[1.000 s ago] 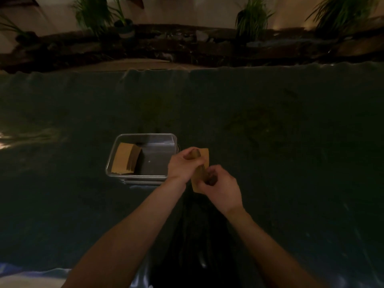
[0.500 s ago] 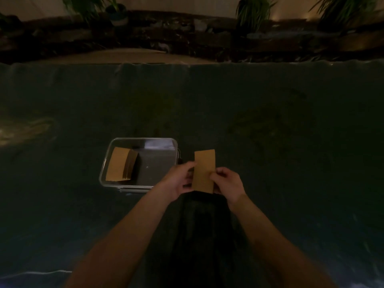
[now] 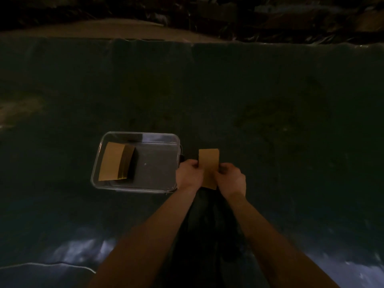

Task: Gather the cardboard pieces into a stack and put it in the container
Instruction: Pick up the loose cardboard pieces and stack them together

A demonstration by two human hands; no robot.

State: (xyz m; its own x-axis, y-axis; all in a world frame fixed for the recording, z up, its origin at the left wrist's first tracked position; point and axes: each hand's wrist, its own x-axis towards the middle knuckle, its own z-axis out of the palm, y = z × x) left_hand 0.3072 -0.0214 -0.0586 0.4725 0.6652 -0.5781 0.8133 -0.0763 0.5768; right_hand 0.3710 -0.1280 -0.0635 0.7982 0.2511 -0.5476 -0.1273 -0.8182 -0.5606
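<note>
Dim scene, low light. Dark green sheet point(image 3: 249, 90) covers the desk, wrinkled, with glare patches at the near edge and at far left. Beyond the far edge a tan strip of floor point(image 3: 83, 30), then dark rubble-like clutter point(image 3: 249, 13), too dark to identify.

Clear container point(image 3: 116, 185) sits on the sheet, left of centre. Inside it, at its left end, a cardboard stack point(image 3: 113, 164) leans tilted, tan face up, dark edge on its right side. Rest of container floor bare.

Just right of the container, both hands hold a second cardboard stack point(image 3: 208, 161) upright above the sheet. Left hand point(image 3: 190, 176) pinches its left edge, grip closed on it, fingers curled. Right hand point(image 3: 231, 180) pinches the right edge, grip likewise closed on it. Top half of the cardboard sticks out above the hands; bottom corner shows between the wrists. How many pieces are in it cannot be told. Left hand's knuckles overlap the container's near right corner in view; contact unclear. Both bare forearms run in from the near edge.
</note>
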